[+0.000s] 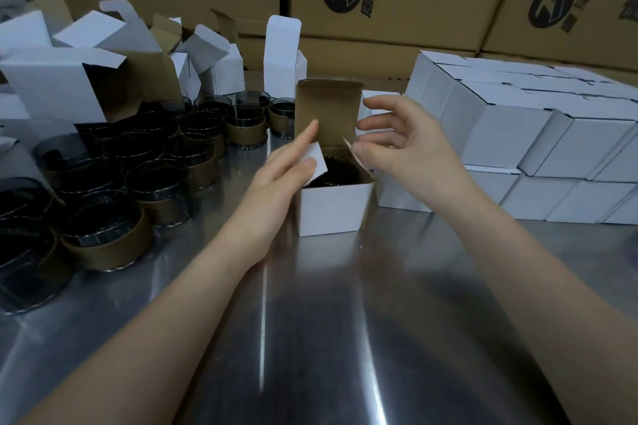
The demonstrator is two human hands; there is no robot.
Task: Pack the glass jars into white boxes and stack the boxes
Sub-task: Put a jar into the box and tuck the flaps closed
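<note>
While a stack of closed boxes [518,128] already stood two layers high on the right of the desk [345,304], the work looked well short of finished: many glass jars [162,162] waited unpacked on the left, with empty open boxes [65,79] heaped behind them. One white box [333,207] sat at the centre of the desk between the hands, a dark jar [333,171] already down inside it and its top lid [328,110] upright. The left hand [279,176] pinched the left flap [317,159] between thumb and straight fingers. The right hand [411,145] hovered half open, fingers loosely curled, its thumb tip at the right flap [359,162]. Folding both flaps, tucking the lid and stacking this box seemingly remained.
</note>
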